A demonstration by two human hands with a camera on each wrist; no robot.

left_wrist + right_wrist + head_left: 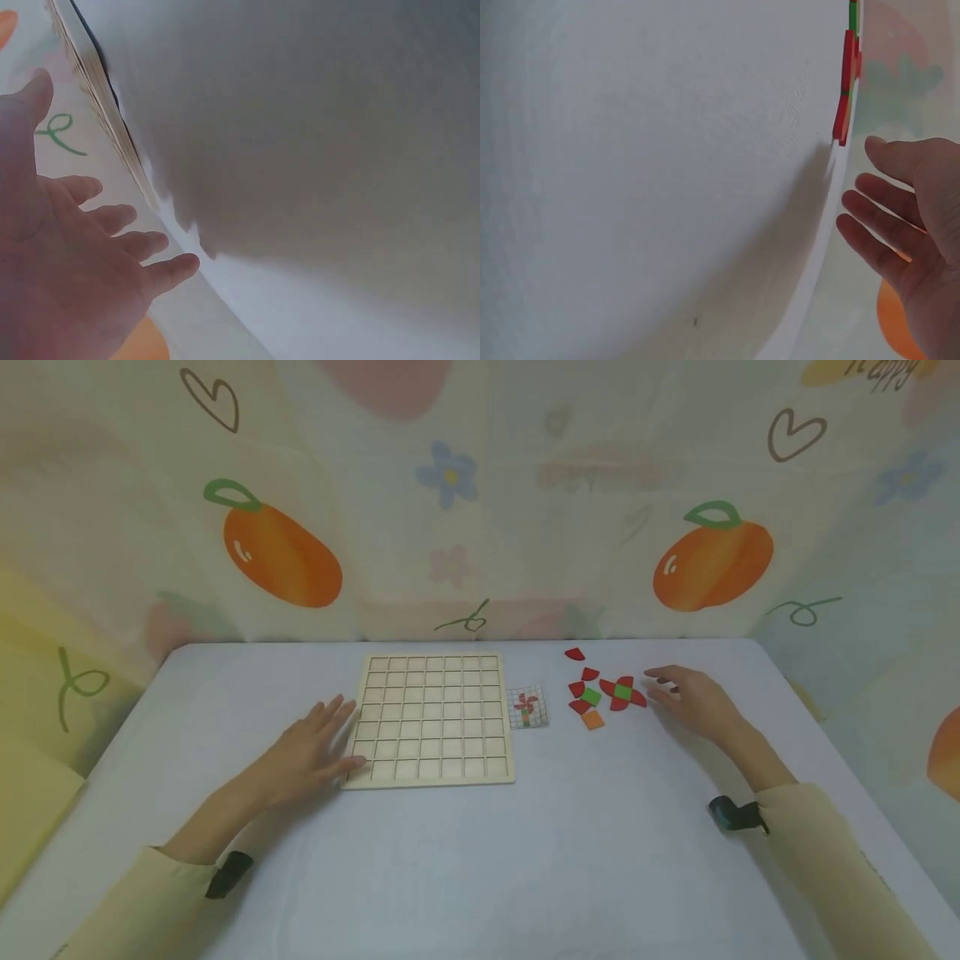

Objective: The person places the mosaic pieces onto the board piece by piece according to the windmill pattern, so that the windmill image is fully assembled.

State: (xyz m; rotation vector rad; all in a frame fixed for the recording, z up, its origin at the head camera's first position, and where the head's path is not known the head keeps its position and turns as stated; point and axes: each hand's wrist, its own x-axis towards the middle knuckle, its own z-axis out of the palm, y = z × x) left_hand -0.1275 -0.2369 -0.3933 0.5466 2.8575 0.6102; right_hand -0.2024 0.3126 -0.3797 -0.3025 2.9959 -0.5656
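Observation:
A pale wooden grid board (431,721) with bare square cells lies flat on the white table. My left hand (303,756) is at its left edge, fingers spread and thumb over the near left corner; in the left wrist view the hand (82,255) holds nothing. On the right, my right hand (693,702) hovers beside several flat pieces, its fingers loosely bent and nothing between them. Closest to it are red petal pieces (636,697) around a green square (622,692). Left of these lie loose red pieces (577,706), another green square (591,697) and an orange square (593,720).
A small pattern card (528,707) with a printed red flower lies against the board's right edge. One red piece (574,654) sits apart near the table's back edge. A patterned cloth (495,527) hangs behind the white table (480,868).

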